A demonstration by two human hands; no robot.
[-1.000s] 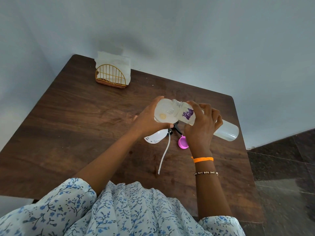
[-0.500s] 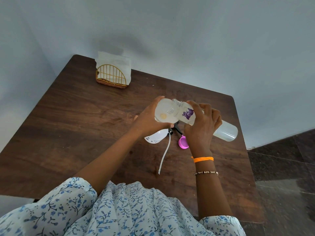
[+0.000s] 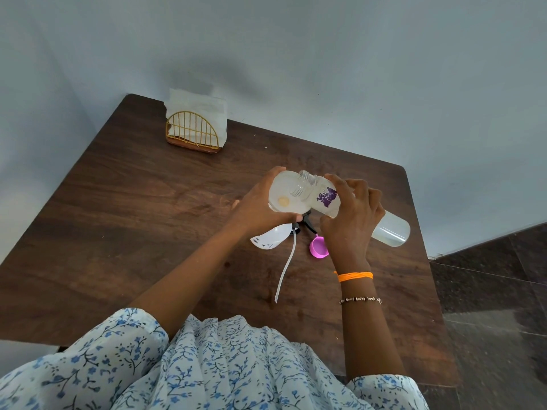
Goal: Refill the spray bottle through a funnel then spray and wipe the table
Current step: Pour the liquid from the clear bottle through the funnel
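The right grip [image 3: 352, 223] tipped the refill bottle [image 3: 355, 208] into the funnel [image 3: 285, 198], which the left grip [image 3: 260, 210] held; overtilting risked spilling liquid onto the surface [image 3: 148, 217].

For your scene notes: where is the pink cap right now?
In the head view, the pink cap lies on the table right of centre, beside the right hand's wrist.

dark wood table [image 3: 118, 232], napkin holder [image 3: 194, 131] at far left corner, spray head with tube [image 3: 284, 261] mid-table, pink cap [image 3: 317, 248] beside it
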